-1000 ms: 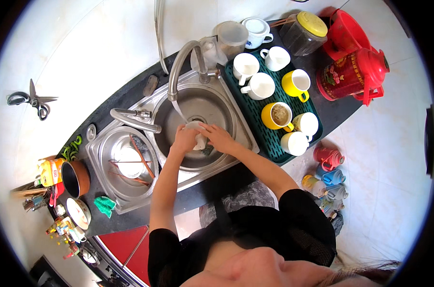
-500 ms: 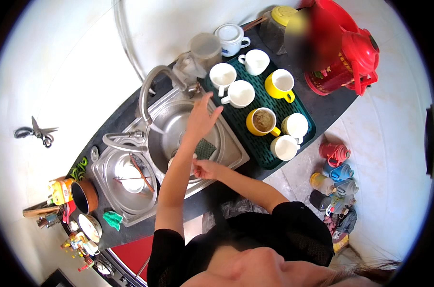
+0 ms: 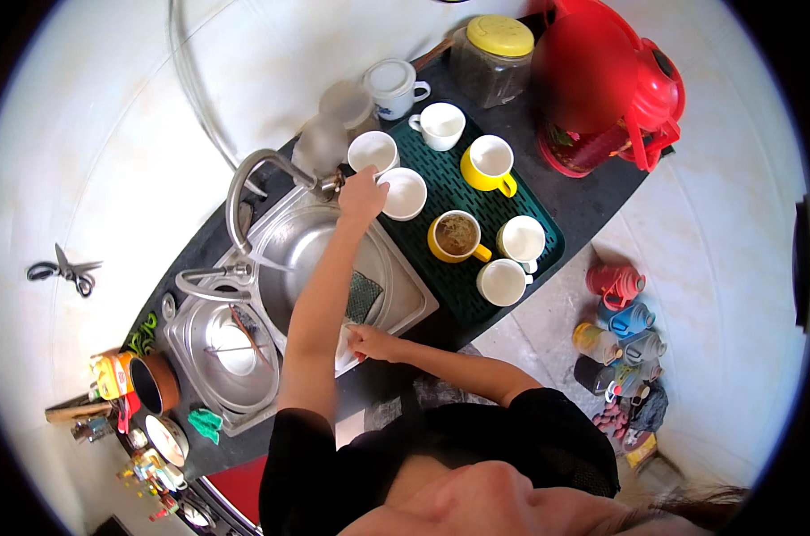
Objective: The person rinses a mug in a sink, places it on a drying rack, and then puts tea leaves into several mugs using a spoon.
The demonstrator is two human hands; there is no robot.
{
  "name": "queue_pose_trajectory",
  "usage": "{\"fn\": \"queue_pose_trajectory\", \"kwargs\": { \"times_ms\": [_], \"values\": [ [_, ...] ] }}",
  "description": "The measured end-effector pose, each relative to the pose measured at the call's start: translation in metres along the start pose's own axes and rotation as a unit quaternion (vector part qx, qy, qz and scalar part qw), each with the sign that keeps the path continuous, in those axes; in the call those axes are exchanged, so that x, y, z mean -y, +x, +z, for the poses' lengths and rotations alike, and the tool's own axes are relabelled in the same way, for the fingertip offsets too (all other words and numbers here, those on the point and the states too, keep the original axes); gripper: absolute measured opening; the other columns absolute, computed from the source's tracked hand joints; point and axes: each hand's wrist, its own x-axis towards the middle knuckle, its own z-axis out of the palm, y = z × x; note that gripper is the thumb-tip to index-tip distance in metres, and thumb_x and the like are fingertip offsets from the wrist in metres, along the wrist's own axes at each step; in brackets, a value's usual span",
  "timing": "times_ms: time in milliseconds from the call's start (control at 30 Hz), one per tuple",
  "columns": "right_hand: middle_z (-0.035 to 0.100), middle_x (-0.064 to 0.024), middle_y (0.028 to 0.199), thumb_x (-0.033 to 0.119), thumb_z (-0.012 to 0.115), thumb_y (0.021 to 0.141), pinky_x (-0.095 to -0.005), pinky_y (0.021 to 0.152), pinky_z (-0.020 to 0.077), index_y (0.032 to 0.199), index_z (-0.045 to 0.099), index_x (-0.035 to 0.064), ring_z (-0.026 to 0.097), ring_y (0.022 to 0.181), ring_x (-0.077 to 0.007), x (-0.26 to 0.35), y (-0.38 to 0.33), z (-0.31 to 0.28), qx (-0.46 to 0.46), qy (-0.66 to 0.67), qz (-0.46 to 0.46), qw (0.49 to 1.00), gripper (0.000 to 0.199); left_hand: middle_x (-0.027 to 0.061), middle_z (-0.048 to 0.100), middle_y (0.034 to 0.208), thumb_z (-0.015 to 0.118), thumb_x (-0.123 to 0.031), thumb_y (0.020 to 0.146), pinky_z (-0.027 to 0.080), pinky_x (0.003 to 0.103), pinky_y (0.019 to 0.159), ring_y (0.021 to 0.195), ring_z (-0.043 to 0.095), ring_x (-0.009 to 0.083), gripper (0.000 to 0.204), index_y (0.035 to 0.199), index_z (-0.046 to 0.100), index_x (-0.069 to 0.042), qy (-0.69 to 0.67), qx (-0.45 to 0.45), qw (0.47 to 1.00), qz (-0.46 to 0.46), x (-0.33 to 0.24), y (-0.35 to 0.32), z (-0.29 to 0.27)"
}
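My left hand [image 3: 362, 192] reaches across the sink to the tray's left end, fingers closed at the handle side of a white cup [image 3: 404, 194]. Beside that cup, another white cup [image 3: 373, 153] has its handle hidden by my hand. My right hand [image 3: 375, 342] is closed on a white cup [image 3: 343, 350] at the sink's near edge; my left forearm hides most of it. On the dark green tray [image 3: 463, 299] also stand several other cups, among them a yellow cup [image 3: 489, 166] and a yellow cup with brown contents [image 3: 457, 235].
A green scouring pad [image 3: 363, 297] lies in the large basin [image 3: 311, 237]. The faucet [image 3: 255, 179] arches over it. Behind the tray stand a lidded mug [image 3: 394, 87], a yellow-lidded jar [image 3: 491, 67] and a red thermos [image 3: 588, 147]. Several bottles [image 3: 616, 284] stand on the floor at right.
My left hand has moved from open above the basin's far side to the white cups, and its fingers have closed. My right hand has moved slightly nearer to me. The view has shifted.
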Motion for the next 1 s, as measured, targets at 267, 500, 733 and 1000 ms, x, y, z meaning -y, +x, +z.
{"fn": "queue_pose_trajectory", "kwargs": {
  "times_ms": [267,500,733,1000],
  "values": [
    [0.055,-0.0045,0.078,0.015,0.048,0.083,-0.024,0.058,0.0456,0.108,0.051,0.0021,0.052,0.065,-0.0101,0.046,-0.088,-0.05,0.051,-0.126,0.014,0.991,0.029,0.0202,0.06,0.078,0.062,-0.029,0.071,0.045,0.045,0.068,0.078,0.057,0.0386,0.03,0.089,0.058,-0.005,-0.048,0.081,0.995,-0.033,0.058,-0.136,-0.081],
    [0.055,-0.002,0.073,0.012,0.051,0.084,-0.0225,0.059,0.0441,0.094,0.054,0.0042,0.053,0.062,-0.0083,0.149,-0.091,-0.077,-0.072,-0.267,-0.044,0.96,0.013,0.0202,0.061,0.081,0.062,-0.025,0.069,0.046,0.046,0.07,0.078,0.058,0.0384,0.029,0.09,0.058,-0.005,0.005,0.048,0.983,-0.174,0.181,-0.191,-0.002],
    [0.055,-0.0211,0.082,0.007,0.052,0.08,-0.043,0.065,0.0449,0.093,0.052,0.0013,0.055,0.076,-0.0382,0.203,0.004,-0.138,-0.392,-0.62,-0.252,0.631,0.014,0.0196,0.061,0.088,0.061,-0.021,0.069,0.047,0.045,0.074,0.084,0.059,0.0375,0.03,0.094,0.057,-0.005,-0.028,-0.041,0.964,-0.261,0.247,-0.151,0.057],
    [0.055,-0.0187,0.086,0.007,0.045,0.083,-0.043,0.066,0.0475,0.094,0.052,0.004,0.058,0.078,-0.0372,0.187,0.039,-0.176,-0.452,-0.673,-0.138,0.569,0.013,0.0219,0.06,0.094,0.07,-0.037,0.064,0.044,0.042,0.081,0.092,0.057,0.0375,0.057,0.105,0.052,-0.003,-0.112,-0.011,0.951,-0.287,0.274,-0.137,0.071]
  ]
}}
